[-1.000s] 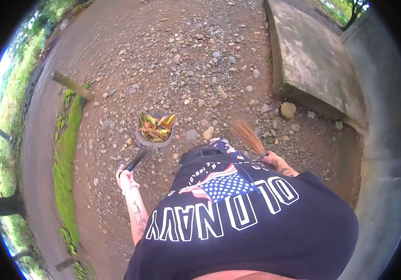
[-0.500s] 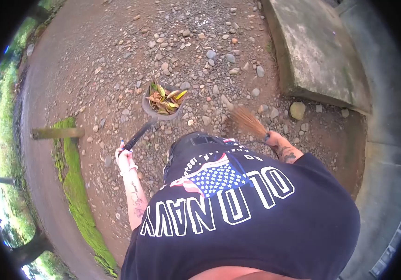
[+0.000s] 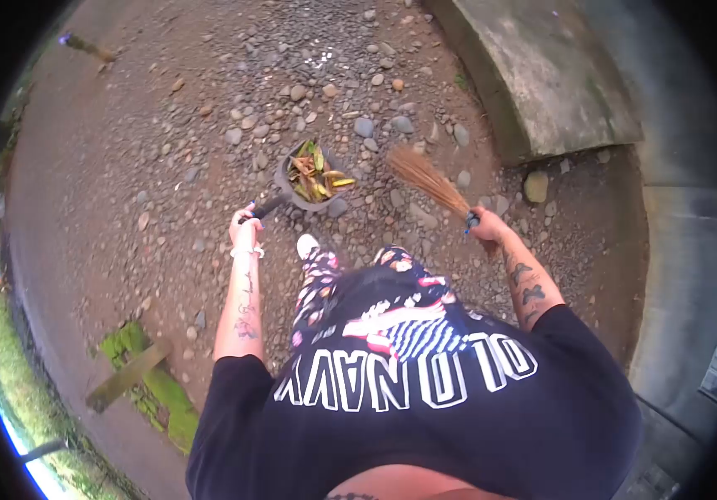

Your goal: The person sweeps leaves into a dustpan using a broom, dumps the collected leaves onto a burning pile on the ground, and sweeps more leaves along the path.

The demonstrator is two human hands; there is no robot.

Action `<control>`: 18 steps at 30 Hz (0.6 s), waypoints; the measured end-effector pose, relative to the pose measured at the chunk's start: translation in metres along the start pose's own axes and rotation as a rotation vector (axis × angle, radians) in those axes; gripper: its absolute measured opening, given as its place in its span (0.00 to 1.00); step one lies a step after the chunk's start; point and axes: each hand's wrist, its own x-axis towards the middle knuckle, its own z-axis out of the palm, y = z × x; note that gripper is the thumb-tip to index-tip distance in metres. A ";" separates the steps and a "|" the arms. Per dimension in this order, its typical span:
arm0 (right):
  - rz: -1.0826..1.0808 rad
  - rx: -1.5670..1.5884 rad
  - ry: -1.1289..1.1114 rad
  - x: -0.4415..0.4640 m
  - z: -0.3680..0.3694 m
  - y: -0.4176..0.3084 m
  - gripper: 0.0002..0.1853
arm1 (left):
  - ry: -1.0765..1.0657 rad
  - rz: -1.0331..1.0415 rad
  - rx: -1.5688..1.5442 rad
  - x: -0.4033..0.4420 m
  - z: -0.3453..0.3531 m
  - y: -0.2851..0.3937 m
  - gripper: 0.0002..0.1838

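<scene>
My left hand is closed around the dark handle of a dustpan. Dry brown leaves and some yellow-green ones lie in the pan, which is held out over the stony ground. On the other side, my right hand grips a stick broom by its bound end. The broom's thin brown bristles point forward and to the left, towards the dustpan, with a gap between the two. Whether the bristle tips touch the ground I cannot tell.
Pebbles and larger stones cover the brown soil ahead. A concrete slab rises at the right, with a yellowish rock by its corner. Paving runs along the far right. A mossy strip lies at the lower left.
The view has shifted, and my legs and a white shoe now show. Both arms reach further forward. The dustpan and my left hand appear further right; the broom has swung slightly up and left.
</scene>
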 end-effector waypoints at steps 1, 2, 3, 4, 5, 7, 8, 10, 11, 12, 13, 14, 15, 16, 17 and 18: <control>-0.001 -0.004 -0.025 0.004 0.005 -0.005 0.34 | -0.040 0.007 0.077 0.015 0.008 0.003 0.13; 0.079 -0.002 -0.067 0.009 0.007 -0.007 0.34 | -0.061 0.016 0.141 0.030 0.019 0.004 0.12; 0.139 0.000 -0.079 0.021 -0.010 -0.028 0.34 | -0.065 -0.005 0.078 0.046 0.035 0.003 0.12; 0.132 -0.041 -0.099 0.036 -0.013 -0.035 0.34 | -0.076 -0.013 0.124 0.064 0.050 0.005 0.12; 0.142 -0.035 -0.126 0.050 -0.012 -0.042 0.34 | -0.090 -0.030 0.176 0.078 0.063 0.005 0.12; 0.211 -0.109 -0.089 0.080 -0.018 -0.064 0.34 | -0.117 -0.058 0.241 0.108 0.084 0.001 0.12; 0.223 -0.115 -0.080 0.097 -0.015 -0.071 0.34 | -0.141 -0.070 0.292 0.122 0.095 -0.003 0.12; 0.166 -0.159 -0.122 0.125 -0.006 -0.075 0.34 | -0.133 -0.099 0.280 0.143 0.118 -0.017 0.12; 0.102 -0.205 -0.151 0.138 -0.003 -0.074 0.35 | -0.120 -0.116 0.262 0.152 0.129 -0.024 0.12; 0.003 -0.201 -0.207 0.143 -0.002 -0.065 0.35 | -0.094 -0.099 0.255 0.157 0.139 -0.031 0.12; -0.151 -0.141 -0.233 0.132 -0.019 -0.062 0.34 | -0.093 -0.111 0.271 0.163 0.147 -0.040 0.12; -0.192 -0.035 -0.229 0.123 -0.030 -0.045 0.34 | -0.052 -0.087 0.331 0.169 0.155 -0.049 0.12; -0.168 0.014 -0.250 0.107 -0.049 -0.034 0.35 | -0.012 -0.063 0.390 0.174 0.160 -0.055 0.12; -0.108 0.006 -0.274 0.089 -0.067 -0.025 0.34 | -0.031 -0.049 0.484 0.177 0.166 -0.053 0.12; -0.136 0.053 -0.262 0.072 -0.076 -0.010 0.34 | -0.031 -0.056 0.489 0.176 0.174 -0.047 0.12; -0.164 0.099 -0.249 0.054 -0.083 -0.001 0.34 | -0.010 -0.074 0.429 0.174 0.183 -0.040 0.13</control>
